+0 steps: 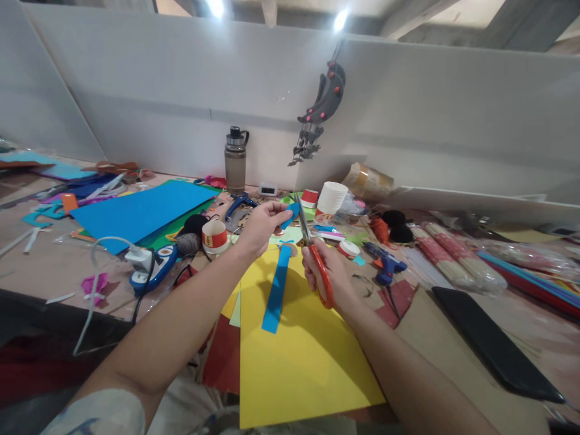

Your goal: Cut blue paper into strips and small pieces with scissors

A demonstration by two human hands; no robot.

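Observation:
Between the fingers of my left hand (263,226) is a small blue paper piece (290,214) with a rounded edge. My right hand (330,269) grips red-handled scissors (322,272), their blades pointing up and away from me, right beside the blue piece. Whether the blades touch the paper I cannot tell. Below both hands lies a yellow sheet (308,368), and a blue paper strip (276,293) rests on it lengthwise.
A large blue sheet (145,211) and a power strip (154,269) lie to the left. At the back stand a bottle (235,160) and stacked paper cups (331,199). On the right are a blue glue gun (385,263), bundled sticks (457,257) and a black phone-like slab (493,341).

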